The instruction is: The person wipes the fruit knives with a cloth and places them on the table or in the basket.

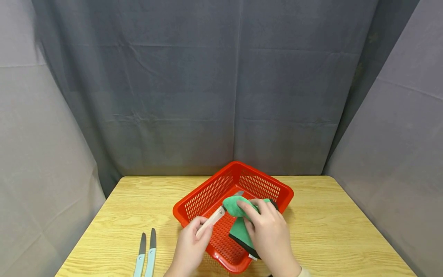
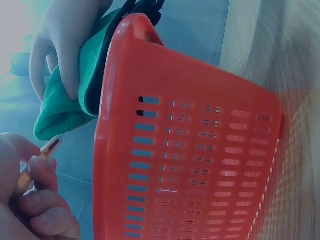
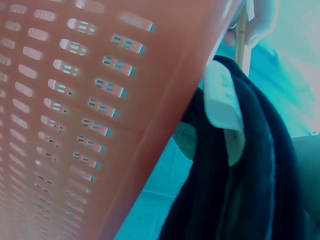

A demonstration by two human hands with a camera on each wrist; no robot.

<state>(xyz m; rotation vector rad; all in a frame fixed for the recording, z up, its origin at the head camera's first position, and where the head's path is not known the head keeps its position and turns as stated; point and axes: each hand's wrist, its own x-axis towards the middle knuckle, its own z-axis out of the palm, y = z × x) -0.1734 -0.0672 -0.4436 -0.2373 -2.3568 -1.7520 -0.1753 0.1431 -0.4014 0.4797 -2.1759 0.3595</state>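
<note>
Head view: the left hand [image 1: 190,243] has its fingers curled round a pale-wood-handled, metal-bladed knife [image 1: 215,217] — tip away from them, presumably for safety. The right hand [image 1: 271,229] pinches a green, black-edged cloth [image 1: 232,206] over the blade, its fingers likely shielded from the edge; exact contact is hidden. Beneath the fingers sits a red perforated plastic basket [image 1: 286,192]; left of them, two pale-blue-handled knives [image 1: 151,258] lie on the wood-grain surface [image 1: 346,234].

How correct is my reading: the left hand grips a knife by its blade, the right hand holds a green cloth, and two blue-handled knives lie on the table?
One part is wrong: the left hand grips this knife by its beige handle, as the head view shows. The green cloth and the two blue-handled knives are correct.
</note>
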